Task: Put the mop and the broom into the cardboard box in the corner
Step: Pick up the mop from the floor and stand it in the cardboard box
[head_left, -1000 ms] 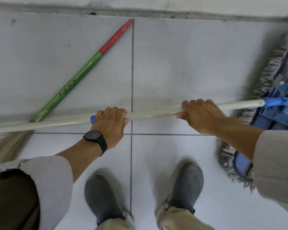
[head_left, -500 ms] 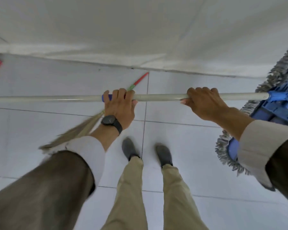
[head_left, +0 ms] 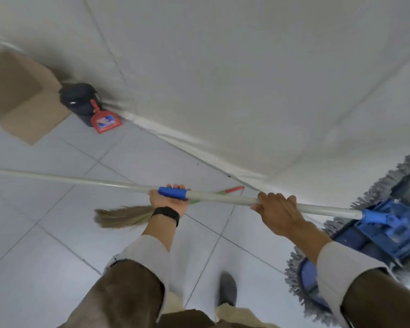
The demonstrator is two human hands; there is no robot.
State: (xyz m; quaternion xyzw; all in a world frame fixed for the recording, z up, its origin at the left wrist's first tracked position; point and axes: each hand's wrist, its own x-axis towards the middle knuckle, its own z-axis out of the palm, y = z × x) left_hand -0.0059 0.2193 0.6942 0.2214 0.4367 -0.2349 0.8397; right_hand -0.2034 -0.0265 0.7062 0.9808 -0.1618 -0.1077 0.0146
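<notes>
I hold the mop's white pole [head_left: 223, 197] level in front of me with both hands. My left hand [head_left: 169, 201] grips it at a blue band, and my right hand [head_left: 278, 215] grips it nearer the head. The blue mop head [head_left: 388, 233] with grey fringe hangs at the right edge. The broom [head_left: 121, 216] lies on the floor behind the pole, straw bristles to the left, its green and red handle running toward the wall. The cardboard box [head_left: 21, 95] stands at the far left by the wall, blurred.
A dark bin [head_left: 79, 100] and a red dustpan [head_left: 104, 120] sit against the wall beside the box. The white wall's base [head_left: 199, 152] runs diagonally from the bin to the right. Pale floor tiles [head_left: 45, 245] lie between me and the box.
The view has swung left and up, bringing the box, bin and dustpan into sight. Both hands keep their grip on the mop pole, which now tilts down to the right.
</notes>
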